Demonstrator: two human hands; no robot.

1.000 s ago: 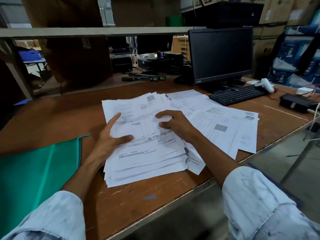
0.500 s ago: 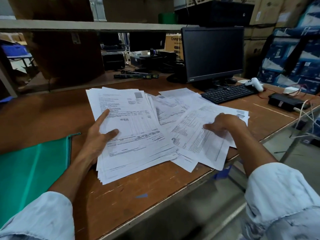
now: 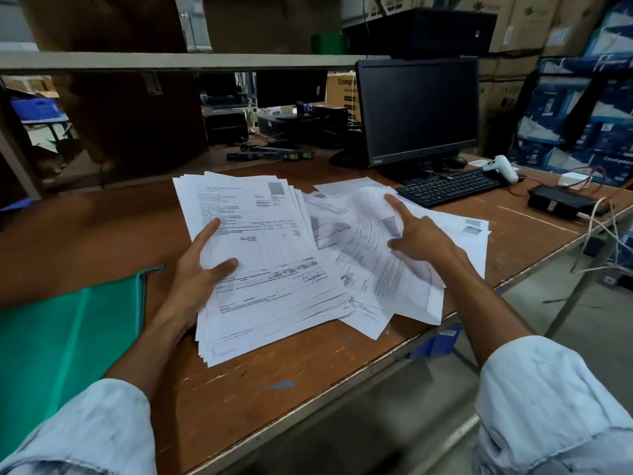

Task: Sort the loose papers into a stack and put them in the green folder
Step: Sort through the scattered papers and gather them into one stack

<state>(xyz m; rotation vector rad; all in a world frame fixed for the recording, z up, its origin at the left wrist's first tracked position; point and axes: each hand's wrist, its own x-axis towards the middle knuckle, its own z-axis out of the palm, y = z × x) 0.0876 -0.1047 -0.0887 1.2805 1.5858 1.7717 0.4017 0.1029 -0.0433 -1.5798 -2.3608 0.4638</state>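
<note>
A thick stack of printed papers [image 3: 263, 255] lies on the brown table [image 3: 85, 234], fanned at its edges. My left hand [image 3: 197, 272] grips the stack's left edge, index finger and thumb on the top sheet. My right hand [image 3: 419, 236] holds a loose sheet [image 3: 383, 269], which is curved, motion-blurred and lifted just right of the stack. More loose papers [image 3: 474, 234] lie spread under and beyond that hand. The green folder [image 3: 68, 337] lies flat at the left, near my left forearm.
A black keyboard [image 3: 448, 186] and a dark monitor [image 3: 418, 108] stand behind the papers. A white handheld device [image 3: 503, 168], a black box [image 3: 561, 202] and cables occupy the right. The table's front edge [image 3: 342, 382] runs diagonally below the stack.
My right hand left the stack, reached to the loose papers on the right and now brings one sheet back toward the stack. My left hand keeps its hold on the stack.
</note>
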